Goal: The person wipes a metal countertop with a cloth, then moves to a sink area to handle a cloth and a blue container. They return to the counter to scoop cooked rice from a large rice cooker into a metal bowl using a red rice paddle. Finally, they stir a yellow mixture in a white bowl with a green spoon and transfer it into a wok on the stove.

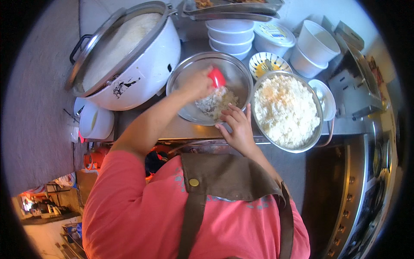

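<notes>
My left hand [198,84] holds a small red scoop or cup [216,77] tilted inside a wide metal bowl [178,111]. Just below the scoop, a small heap of white rice [217,103] lies in the bottom of the bowl. My right hand [237,124] is on the near right rim of that bowl, fingers over the edge and thumb towards the outside. To the right stands a round metal pan [321,123] heaped with cooked rice [286,113], some of it tinted orange on top.
A big white rice cooker [152,74] full of rice stands left, with white tubs [97,121] below it. Behind the bowl are stacked white containers [230,39], a lidded tub [275,37], a striped dish [255,61] of yellow liquid and a metal tray [231,14]. Stove knobs [346,213] line the right.
</notes>
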Action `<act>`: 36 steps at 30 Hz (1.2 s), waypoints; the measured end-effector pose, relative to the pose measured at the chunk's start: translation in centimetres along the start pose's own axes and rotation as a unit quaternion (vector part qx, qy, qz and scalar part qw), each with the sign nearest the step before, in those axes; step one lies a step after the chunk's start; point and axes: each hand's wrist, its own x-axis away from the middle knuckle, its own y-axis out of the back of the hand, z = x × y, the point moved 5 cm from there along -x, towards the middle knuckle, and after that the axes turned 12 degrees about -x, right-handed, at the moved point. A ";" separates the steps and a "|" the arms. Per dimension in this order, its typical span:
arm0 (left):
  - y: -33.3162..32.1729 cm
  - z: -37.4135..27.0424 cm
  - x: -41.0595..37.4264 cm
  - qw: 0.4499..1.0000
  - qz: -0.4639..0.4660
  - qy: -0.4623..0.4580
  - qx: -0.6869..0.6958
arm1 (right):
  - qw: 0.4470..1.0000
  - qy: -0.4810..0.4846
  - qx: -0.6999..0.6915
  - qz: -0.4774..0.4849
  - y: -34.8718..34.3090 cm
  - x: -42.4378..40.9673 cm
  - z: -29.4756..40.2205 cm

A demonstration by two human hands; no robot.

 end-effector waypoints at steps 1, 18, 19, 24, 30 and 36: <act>-2.3 -1.1 0.3 0.997 0.064 -0.006 0.037 | 1.000 0.005 0.002 -0.004 -0.1 -0.2 0.2; 23.6 28.7 -5.6 0.965 -0.030 0.215 -0.147 | 0.995 -0.088 0.034 -0.044 -1.7 -1.5 0.9; 21.6 31.3 -6.0 0.959 -0.059 0.219 -0.171 | 0.994 -0.089 0.035 -0.046 -2.0 -1.6 1.0; 17.4 32.5 -8.8 0.957 -0.027 0.208 -0.201 | 0.990 -0.122 0.051 -0.050 -2.0 -1.6 1.2; 15.8 29.6 -5.3 0.976 0.156 0.090 -0.122 | 0.991 -0.105 0.049 -0.066 -2.1 -1.7 1.3; 16.2 27.0 2.2 0.975 0.098 0.125 0.154 | 0.993 -0.075 0.050 -0.082 -2.4 -1.6 1.4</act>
